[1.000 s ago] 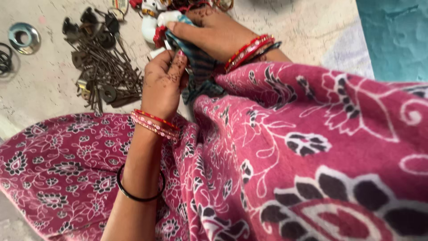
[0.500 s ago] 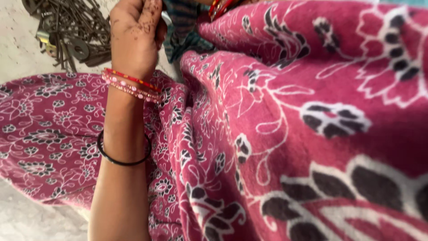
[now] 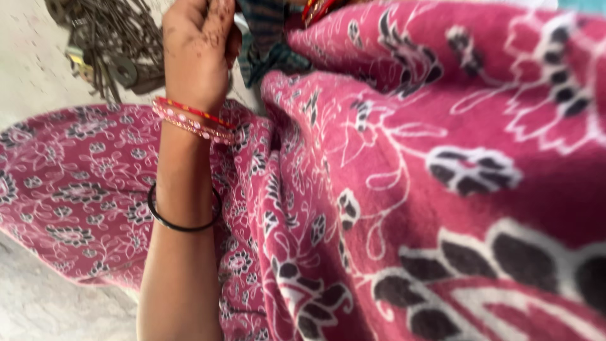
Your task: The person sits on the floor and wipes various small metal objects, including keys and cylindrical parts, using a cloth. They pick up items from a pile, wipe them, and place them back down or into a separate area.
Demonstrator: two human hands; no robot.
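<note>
- Pink flowered garment (image 3: 442, 158): fills the lap, right of the striped cloth.
- Pile of rusty keys (image 3: 104, 44): on the floor, left of the cloth.
- Left hand (image 3: 199, 53): fingers curled; grip cannot be told; touches the cloth's left edge.
- Striped cloth (image 3: 265, 31): just right of those fingers.
- Right hand: out of view.

A pile of rusty metal hardware (image 3: 104, 47) lies on the pale floor (image 3: 28, 76).

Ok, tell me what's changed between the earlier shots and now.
The view tipped down: the white toy and the right hand left the top edge, with only red bangles showing. The left hand sits at the top, shut against the striped cloth as before. The metal parts pile lies beside it on the floor, and the pink patterned fabric fills the frame.
</note>
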